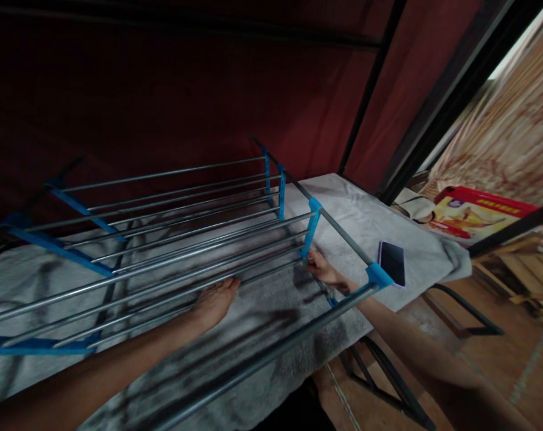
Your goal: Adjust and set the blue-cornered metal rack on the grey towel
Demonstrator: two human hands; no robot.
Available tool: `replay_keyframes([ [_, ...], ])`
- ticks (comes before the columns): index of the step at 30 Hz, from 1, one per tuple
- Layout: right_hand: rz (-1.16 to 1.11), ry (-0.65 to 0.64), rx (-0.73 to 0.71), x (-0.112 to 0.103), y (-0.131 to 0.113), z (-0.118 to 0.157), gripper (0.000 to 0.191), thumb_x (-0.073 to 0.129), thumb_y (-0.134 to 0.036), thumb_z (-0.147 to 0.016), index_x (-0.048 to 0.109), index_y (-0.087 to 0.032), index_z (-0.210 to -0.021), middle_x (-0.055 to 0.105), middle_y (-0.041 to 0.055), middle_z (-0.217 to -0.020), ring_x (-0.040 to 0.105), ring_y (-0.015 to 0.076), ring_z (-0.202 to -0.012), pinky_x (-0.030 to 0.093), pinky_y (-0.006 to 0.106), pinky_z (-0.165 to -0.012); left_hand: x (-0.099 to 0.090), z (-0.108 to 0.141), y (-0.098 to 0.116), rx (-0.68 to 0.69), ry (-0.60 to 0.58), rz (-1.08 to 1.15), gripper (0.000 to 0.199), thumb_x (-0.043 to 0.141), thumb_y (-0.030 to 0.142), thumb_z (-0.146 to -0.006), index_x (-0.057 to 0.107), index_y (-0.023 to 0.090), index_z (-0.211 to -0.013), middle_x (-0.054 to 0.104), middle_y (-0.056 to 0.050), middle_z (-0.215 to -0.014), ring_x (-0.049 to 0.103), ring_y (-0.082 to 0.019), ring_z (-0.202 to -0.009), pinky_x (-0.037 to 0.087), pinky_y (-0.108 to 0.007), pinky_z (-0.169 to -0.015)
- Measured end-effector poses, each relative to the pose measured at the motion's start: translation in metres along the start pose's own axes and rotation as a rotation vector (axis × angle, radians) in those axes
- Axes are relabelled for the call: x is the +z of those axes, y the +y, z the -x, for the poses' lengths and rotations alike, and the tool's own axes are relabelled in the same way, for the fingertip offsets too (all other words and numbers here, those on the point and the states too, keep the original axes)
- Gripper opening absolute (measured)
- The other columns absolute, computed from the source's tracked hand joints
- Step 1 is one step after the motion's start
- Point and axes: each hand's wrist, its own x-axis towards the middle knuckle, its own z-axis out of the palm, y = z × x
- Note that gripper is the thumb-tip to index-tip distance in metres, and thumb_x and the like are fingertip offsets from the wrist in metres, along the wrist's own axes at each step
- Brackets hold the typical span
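Note:
A metal clothes drying rack (pixel 181 266) with blue plastic joints lies across the grey cloth. My left hand (pixel 215 304) reaches in under the upper rods, its fingers closed at one of the lower rods; the fingertips are partly hidden. To the right, my right hand (pixel 324 267) pinches the rack near the bottom end of a blue bracket (pixel 313 230), where it meets a dark lower tube. My right forearm passes beneath the blue corner joint (pixel 379 275) and the thick front tube (pixel 271 359).
Grey cloth (pixel 356 209) covers the table. A phone (pixel 392 262) lies on its right part. Dark metal legs (pixel 388 380) stand below. Dark red panels (pixel 185 90) rise close behind the rack. A red and yellow box (pixel 478 212) sits at the far right.

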Motion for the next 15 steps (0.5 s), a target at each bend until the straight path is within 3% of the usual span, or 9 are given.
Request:
replay_keyframes([
  [3, 0.079, 0.021, -0.013, 0.009, 0.012, 0.001, 0.037, 0.053, -0.012, -0.069, 0.056, -0.02, -0.105, 0.054, 0.005, -0.096, 0.049, 0.0211, -0.091, 0.045, 0.039, -0.086, 0.011, -0.014, -0.009, -0.008, 0.023, 0.102, 0.044, 0.042, 0.029, -0.089, 0.05, 0.016, -0.13, 0.058, -0.013, -0.131, 0.055, -0.027, -0.119, 0.041, -0.039, -0.103],
  [7, 0.141, 0.049, -0.032, 0.014, 0.018, 0.004, 0.04, 0.05, -0.011, -0.07, 0.052, -0.02, -0.109, 0.048, 0.0067, -0.098, 0.047, 0.0233, -0.094, 0.044, 0.042, -0.089, 0.024, -0.026, -0.02, -0.051, 0.044, 0.236, 0.041, 0.035, 0.033, -0.093, 0.054, 0.013, -0.123, 0.064, -0.016, -0.119, 0.06, -0.028, -0.11, 0.044, -0.041, -0.098],
  [15, 0.184, 0.048, -0.071, 0.018, 0.022, 0.006, 0.049, 0.048, -0.011, -0.07, 0.048, -0.021, -0.118, 0.046, 0.0064, -0.106, 0.046, 0.024, -0.101, 0.043, 0.047, -0.094, 0.036, -0.031, -0.032, -0.08, 0.094, 0.407, 0.046, 0.034, 0.039, -0.093, 0.054, 0.017, -0.128, 0.061, -0.012, -0.129, 0.057, -0.026, -0.118, 0.042, -0.04, -0.103],
])
